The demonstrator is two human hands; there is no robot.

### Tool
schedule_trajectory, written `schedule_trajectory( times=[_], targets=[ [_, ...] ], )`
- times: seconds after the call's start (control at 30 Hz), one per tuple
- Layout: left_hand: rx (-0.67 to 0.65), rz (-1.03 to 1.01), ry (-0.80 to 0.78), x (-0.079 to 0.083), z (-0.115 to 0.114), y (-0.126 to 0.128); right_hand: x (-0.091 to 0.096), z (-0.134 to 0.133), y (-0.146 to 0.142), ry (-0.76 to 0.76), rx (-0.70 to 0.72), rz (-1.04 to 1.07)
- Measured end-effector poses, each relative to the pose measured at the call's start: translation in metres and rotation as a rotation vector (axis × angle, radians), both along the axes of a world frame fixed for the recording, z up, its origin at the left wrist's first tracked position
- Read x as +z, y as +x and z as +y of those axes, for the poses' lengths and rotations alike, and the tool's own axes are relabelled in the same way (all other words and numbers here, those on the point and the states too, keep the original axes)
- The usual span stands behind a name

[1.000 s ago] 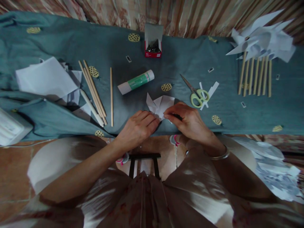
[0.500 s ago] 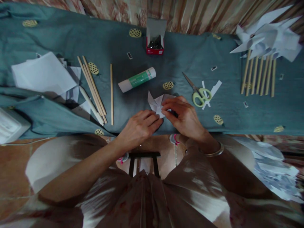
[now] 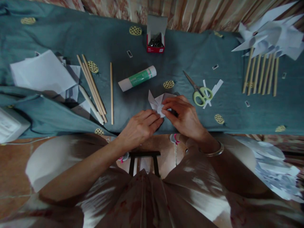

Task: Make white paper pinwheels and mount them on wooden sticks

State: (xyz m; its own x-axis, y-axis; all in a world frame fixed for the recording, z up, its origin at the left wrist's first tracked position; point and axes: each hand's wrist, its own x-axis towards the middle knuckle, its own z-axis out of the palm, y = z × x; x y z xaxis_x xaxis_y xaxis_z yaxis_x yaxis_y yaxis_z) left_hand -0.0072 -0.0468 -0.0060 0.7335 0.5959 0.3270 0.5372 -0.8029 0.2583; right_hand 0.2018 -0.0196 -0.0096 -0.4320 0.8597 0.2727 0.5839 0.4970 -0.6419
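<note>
A white paper pinwheel (image 3: 159, 102) with folded points rests on the cloth in front of me, partly covered by my fingers. My left hand (image 3: 142, 125) has its fingers bent together at the pinwheel's near left edge, holding it against the table. Thumb and fingers of my right hand (image 3: 182, 114) pinch the paper close to the pinwheel's centre; its right side is hidden under them. Just beyond lies a green and white glue stick (image 3: 140, 78). Scissors with light green handles (image 3: 199, 95) lie to the right, over narrow paper strips (image 3: 217, 88).
A blue-green cloth (image 3: 95, 34) covers the table. Wooden sticks (image 3: 95, 88) and stacked white paper (image 3: 42, 72) are on the left. An open red box of small dark metal pieces (image 3: 155, 44) stands at the back. Finished pinwheels on sticks (image 3: 268, 44) lie at far right.
Both hands keep the same hold on the paper pinwheel. Only the camera view has shifted slightly.
</note>
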Motion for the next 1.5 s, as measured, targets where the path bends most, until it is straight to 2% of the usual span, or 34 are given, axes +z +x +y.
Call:
schedule_trajectory(
  times=[0.23,0.83,1.2,1.5],
  targets=[
    [0.010,0.008,-0.059,0.0004,0.0004,0.0009,-0.0009,0.0004,-0.0015,0.038,-0.005,0.000],
    [0.017,0.011,-0.067,-0.0016,-0.0005,-0.0004,-0.0028,-0.0002,-0.0019,-0.013,-0.022,-0.017],
    [0.034,-0.034,-0.126,-0.0028,0.0013,0.0014,-0.0025,-0.0031,-0.0031,-0.011,-0.044,-0.013],
    [0.032,-0.034,-0.141,-0.0020,0.0026,0.0018,-0.0050,-0.0047,-0.0046,0.040,-0.065,-0.002]
  ],
)
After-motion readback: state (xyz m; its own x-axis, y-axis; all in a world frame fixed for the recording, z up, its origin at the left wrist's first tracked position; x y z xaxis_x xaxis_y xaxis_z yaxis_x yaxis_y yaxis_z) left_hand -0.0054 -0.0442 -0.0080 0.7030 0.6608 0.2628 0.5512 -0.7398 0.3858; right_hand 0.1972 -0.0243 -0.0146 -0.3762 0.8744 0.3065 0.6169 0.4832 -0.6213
